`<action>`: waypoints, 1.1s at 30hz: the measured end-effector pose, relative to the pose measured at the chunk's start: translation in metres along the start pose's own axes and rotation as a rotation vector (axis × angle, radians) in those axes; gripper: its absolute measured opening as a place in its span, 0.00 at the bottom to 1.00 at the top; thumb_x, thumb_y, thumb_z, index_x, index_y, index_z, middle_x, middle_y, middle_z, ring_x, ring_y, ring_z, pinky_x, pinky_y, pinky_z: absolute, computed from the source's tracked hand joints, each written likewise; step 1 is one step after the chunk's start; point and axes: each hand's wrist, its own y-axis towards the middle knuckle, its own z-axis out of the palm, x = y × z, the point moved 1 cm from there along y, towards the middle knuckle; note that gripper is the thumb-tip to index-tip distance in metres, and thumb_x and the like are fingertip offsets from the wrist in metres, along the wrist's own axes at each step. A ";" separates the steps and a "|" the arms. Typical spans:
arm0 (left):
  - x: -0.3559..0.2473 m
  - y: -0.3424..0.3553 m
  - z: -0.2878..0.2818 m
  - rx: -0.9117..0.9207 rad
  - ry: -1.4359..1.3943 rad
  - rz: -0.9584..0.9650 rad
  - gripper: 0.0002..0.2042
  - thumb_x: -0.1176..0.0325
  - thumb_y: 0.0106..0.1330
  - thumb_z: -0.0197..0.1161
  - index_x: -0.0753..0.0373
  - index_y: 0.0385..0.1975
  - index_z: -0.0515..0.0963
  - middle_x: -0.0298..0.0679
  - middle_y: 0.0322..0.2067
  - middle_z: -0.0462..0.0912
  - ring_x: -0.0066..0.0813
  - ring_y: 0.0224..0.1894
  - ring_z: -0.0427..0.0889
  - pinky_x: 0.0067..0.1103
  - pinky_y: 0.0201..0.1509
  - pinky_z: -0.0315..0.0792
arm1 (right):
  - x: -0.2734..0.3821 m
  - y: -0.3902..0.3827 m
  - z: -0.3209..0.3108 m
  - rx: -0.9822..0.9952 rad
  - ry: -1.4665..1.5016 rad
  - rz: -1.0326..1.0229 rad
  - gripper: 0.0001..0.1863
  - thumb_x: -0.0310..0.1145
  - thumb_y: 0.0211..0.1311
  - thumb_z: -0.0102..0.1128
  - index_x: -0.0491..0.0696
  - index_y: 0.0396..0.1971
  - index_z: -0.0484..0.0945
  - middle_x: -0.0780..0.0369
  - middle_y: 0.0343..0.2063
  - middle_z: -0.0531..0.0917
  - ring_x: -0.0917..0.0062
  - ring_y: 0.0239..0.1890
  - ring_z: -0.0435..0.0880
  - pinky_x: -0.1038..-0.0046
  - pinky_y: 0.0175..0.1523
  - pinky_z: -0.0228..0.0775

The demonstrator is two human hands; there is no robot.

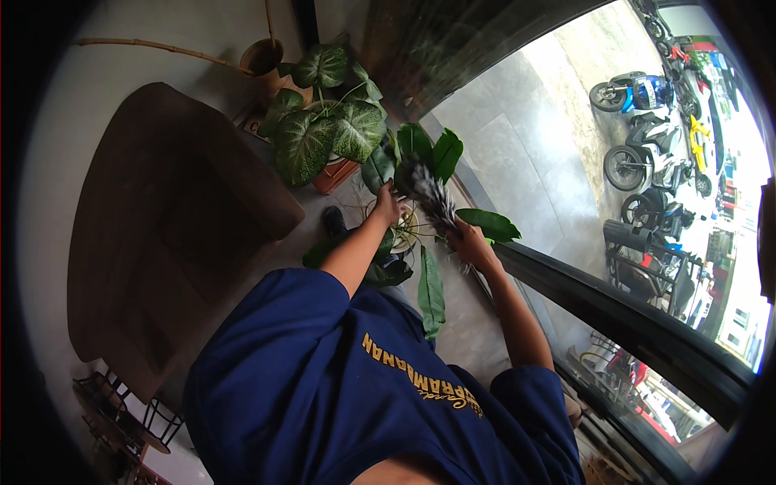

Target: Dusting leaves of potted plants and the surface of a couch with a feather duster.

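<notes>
A grey and white feather duster [436, 199] is in my right hand [473, 244], whose fingers are wrapped round it near its lower end. Its fluffy tip rests against the dark green leaves [415, 142] of a long-leaved potted plant. My left hand [386, 205] is closed at the lower end of one upright leaf [377, 171] of the same plant; the fingertips are partly hidden. Between my forearms, the pale pot [404, 234] shows in part beneath the stems. One long leaf [432, 293] hangs down toward my shirt.
A brown armchair [174, 218] stands to the left. Beyond my hands is a broad-leaved plant [323, 133] in a reddish pot [333, 176], with a clay vase [263, 58] behind it. A dark window frame [614, 307] runs close by my right arm; motorbikes [638, 162] are parked outside.
</notes>
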 end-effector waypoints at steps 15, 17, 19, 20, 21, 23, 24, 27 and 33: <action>0.004 -0.014 0.001 0.117 0.037 0.106 0.37 0.31 0.63 0.39 0.56 0.61 0.63 0.41 0.60 0.69 0.43 0.59 0.68 0.43 0.62 0.55 | -0.026 0.004 -0.064 0.254 -0.044 -0.221 0.19 0.31 0.61 0.59 0.42 0.51 0.73 0.52 0.22 0.79 0.72 0.23 0.78 0.68 0.33 0.70; 0.006 -0.015 0.001 0.083 0.022 0.104 0.37 0.30 0.63 0.37 0.56 0.59 0.65 0.42 0.59 0.71 0.45 0.58 0.70 0.42 0.61 0.58 | -0.034 0.003 -0.067 0.170 -0.174 -0.157 0.18 0.31 0.62 0.59 0.42 0.50 0.74 0.53 0.24 0.81 0.75 0.23 0.77 0.69 0.34 0.70; 0.009 -0.016 0.002 0.052 0.031 0.077 0.38 0.30 0.63 0.36 0.56 0.61 0.64 0.43 0.59 0.70 0.46 0.60 0.68 0.44 0.63 0.57 | -0.039 0.002 -0.069 0.130 -0.106 -0.115 0.19 0.32 0.61 0.59 0.43 0.51 0.74 0.51 0.26 0.81 0.70 0.26 0.80 0.68 0.35 0.71; 0.011 -0.017 0.003 0.063 0.031 0.091 0.38 0.30 0.63 0.36 0.56 0.61 0.64 0.43 0.59 0.70 0.46 0.60 0.68 0.44 0.63 0.57 | -0.041 0.001 -0.070 0.092 -0.085 -0.049 0.20 0.33 0.61 0.59 0.43 0.52 0.74 0.50 0.28 0.82 0.65 0.28 0.83 0.66 0.36 0.72; 0.013 -0.017 0.003 0.023 -0.006 0.092 0.39 0.30 0.63 0.36 0.56 0.62 0.63 0.43 0.60 0.70 0.47 0.61 0.67 0.45 0.65 0.54 | -0.042 -0.001 -0.072 0.086 -0.057 -0.054 0.20 0.33 0.61 0.59 0.43 0.52 0.74 0.50 0.28 0.82 0.65 0.28 0.83 0.66 0.36 0.72; 0.017 -0.020 0.001 -0.014 -0.036 0.090 0.39 0.30 0.63 0.35 0.56 0.64 0.61 0.44 0.60 0.69 0.48 0.62 0.66 0.46 0.67 0.51 | -0.043 -0.005 -0.078 0.244 -0.081 -0.108 0.13 0.32 0.62 0.58 0.41 0.44 0.76 0.55 0.23 0.81 0.78 0.24 0.76 0.69 0.34 0.70; 0.018 -0.023 -0.002 0.061 -0.101 0.108 0.40 0.30 0.63 0.35 0.56 0.65 0.58 0.44 0.62 0.67 0.49 0.64 0.63 0.46 0.68 0.48 | -0.043 -0.008 -0.081 0.236 -0.057 -0.144 0.13 0.32 0.62 0.58 0.41 0.44 0.76 0.55 0.23 0.81 0.78 0.24 0.76 0.69 0.34 0.70; 0.020 -0.027 -0.005 0.084 -0.154 0.123 0.43 0.28 0.62 0.34 0.56 0.68 0.53 0.45 0.66 0.60 0.51 0.68 0.55 0.44 0.71 0.42 | -0.048 -0.014 -0.091 0.308 0.053 -0.041 0.11 0.32 0.62 0.59 0.41 0.40 0.76 0.57 0.21 0.80 0.81 0.24 0.74 0.70 0.33 0.69; 0.026 -0.037 -0.004 0.137 -0.042 0.126 0.44 0.29 0.63 0.34 0.57 0.71 0.44 0.49 0.69 0.50 0.54 0.70 0.49 0.45 0.72 0.38 | -0.067 -0.023 -0.083 0.110 0.028 -0.031 0.15 0.33 0.62 0.59 0.43 0.47 0.76 0.62 0.23 0.80 0.84 0.27 0.75 0.73 0.35 0.70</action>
